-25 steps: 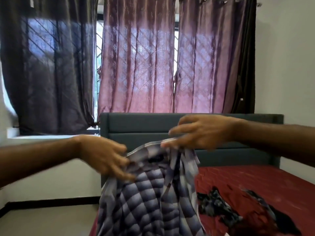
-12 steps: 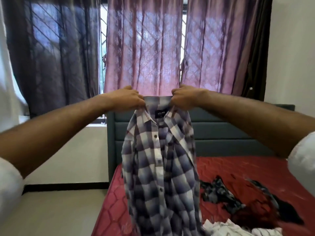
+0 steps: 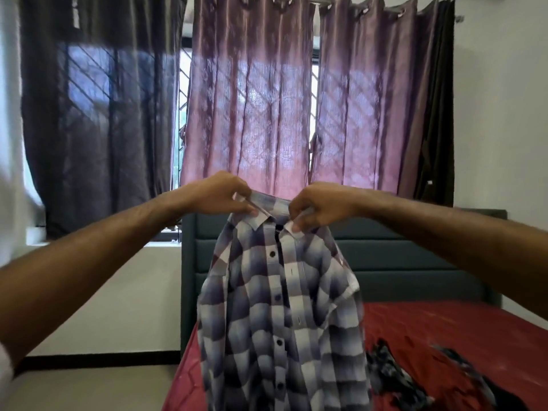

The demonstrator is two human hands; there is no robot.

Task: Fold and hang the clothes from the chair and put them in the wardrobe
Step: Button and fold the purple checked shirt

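Note:
A blue, white and purple checked shirt (image 3: 281,315) hangs full length in front of me, buttons facing me, its hem below the frame. My left hand (image 3: 221,194) pinches the left side of its collar. My right hand (image 3: 318,206) pinches the right side of the collar, a little lower. Both arms are stretched out at chest height above the near left corner of the bed. No chair, hanger or wardrobe is in view.
A bed with a red mattress (image 3: 444,330) and a dark teal headboard (image 3: 400,256) stands behind the shirt. Dark crumpled clothes (image 3: 394,378) lie on the mattress at the lower right. Purple and dark curtains (image 3: 249,99) cover the window. Bare floor (image 3: 89,390) lies to the left.
Both hands went from gathering the bunched shirt low over the bed to lifting it by the collar. The shirt now hangs straight and higher, its front closed.

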